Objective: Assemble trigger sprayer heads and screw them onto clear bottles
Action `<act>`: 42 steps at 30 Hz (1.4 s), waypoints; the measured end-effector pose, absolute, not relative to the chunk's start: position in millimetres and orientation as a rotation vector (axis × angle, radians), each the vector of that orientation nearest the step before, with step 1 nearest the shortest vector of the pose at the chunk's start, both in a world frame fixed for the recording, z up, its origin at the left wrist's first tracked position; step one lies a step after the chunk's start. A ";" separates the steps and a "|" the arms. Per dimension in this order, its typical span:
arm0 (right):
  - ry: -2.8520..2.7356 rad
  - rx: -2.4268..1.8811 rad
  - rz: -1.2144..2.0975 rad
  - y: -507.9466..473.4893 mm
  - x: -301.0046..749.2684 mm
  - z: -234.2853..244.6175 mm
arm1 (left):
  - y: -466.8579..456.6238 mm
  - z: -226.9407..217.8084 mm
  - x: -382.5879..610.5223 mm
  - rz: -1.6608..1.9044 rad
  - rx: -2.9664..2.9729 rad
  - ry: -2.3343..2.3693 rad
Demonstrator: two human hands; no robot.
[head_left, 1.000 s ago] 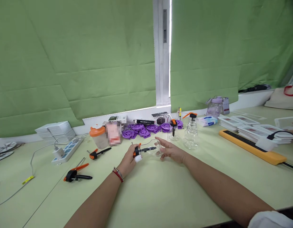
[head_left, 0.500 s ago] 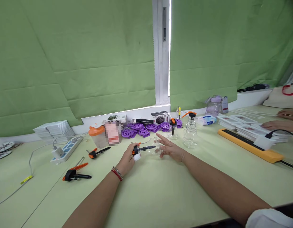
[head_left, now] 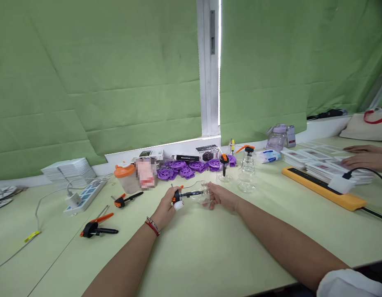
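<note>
My left hand is closed around a black-and-orange spray pump head, whose black tube points right. Clear and lying sideways, a bottle surrounds that tube. At its base end, my right hand grips the bottle with fingers and thumb. Whether the pump head is fastened to the neck cannot be made out. Behind my right hand stands a clear ribbed bottle with an orange-levered top. A similar pump head is upright in another clear bottle. Two more pump heads lie to the left.
Purple plastic parts and boxes line the back. An orange-lidded cup and a white power strip are on the left. Rightward lie an orange power strip, stacked white cards and another person's hands.
My right hand's spread fingers have closed on the bottle's base end. My left hand stays on the pump head, almost unmoved. The view has shifted slightly.
</note>
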State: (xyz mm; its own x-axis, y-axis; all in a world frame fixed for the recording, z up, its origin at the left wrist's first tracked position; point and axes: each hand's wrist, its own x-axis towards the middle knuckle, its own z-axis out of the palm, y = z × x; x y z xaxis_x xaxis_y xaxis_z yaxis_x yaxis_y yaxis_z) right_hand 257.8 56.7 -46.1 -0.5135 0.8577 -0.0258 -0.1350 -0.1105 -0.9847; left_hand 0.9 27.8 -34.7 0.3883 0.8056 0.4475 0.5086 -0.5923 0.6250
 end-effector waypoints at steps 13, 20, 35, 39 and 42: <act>-1.405 -0.926 1.739 60.6 254.3 -50.6 | 28.0 -36.2 2.7 1.043 2.290 1.111; -1.457 -0.694 1.658 51.2 259.8 -40.8 | 28.7 -36.4 0.5 1.078 2.246 1.175; -1.431 -0.790 1.661 54.3 254.6 -40.8 | 28.8 -35.4 1.1 1.098 2.239 1.156; -1.495 -0.705 1.617 49.5 255.5 -36.0 | 29.5 -36.7 0.0 1.111 2.219 1.173; -1.475 -0.798 1.650 55.0 252.3 -45.8 | 28.3 -37.6 1.4 1.088 2.246 1.166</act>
